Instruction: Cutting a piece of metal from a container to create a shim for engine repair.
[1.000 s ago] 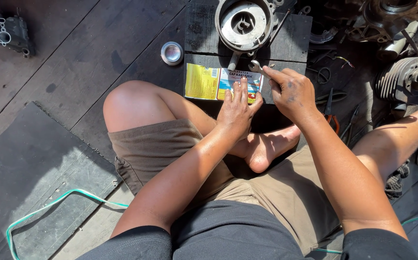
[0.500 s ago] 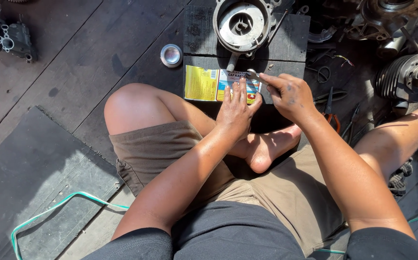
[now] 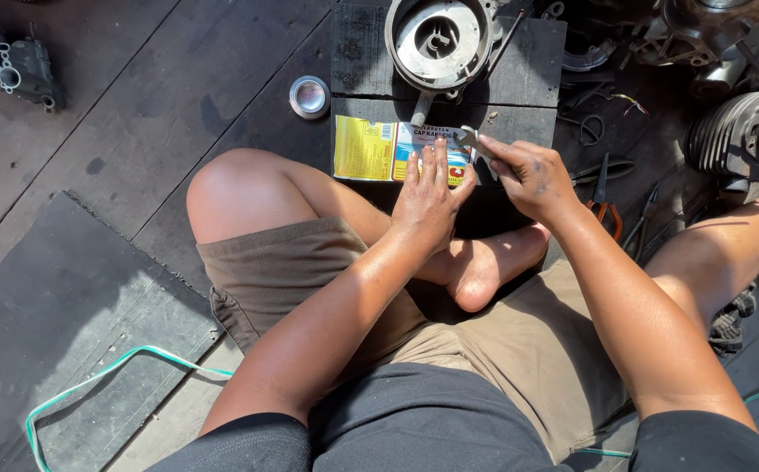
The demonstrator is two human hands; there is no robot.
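Yellow printed sheet metal [image 3: 371, 149], cut flat from a can, is lying on the dark wooden board [image 3: 528, 52] in front of the seated person, its long axis running left to right along the board's near edge. The left hand [image 3: 428, 201] is pressing down on the sheet's right half, fingers [image 3: 436, 162] stretched flat and slightly spread rather than gripping. The right hand [image 3: 528, 175] is sitting just beside it at the sheet's right end, fingers pinched together on a small metal tool [image 3: 467, 138] whose tip is touching the sheet's upper right corner; so the right hand is working the end while the left is pinning the middle. A round engine housing [image 3: 439, 39] is standing on the board's far side, a small tin lid [image 3: 309, 96] off its left edge, and pliers [image 3: 602, 197] lying to the right.
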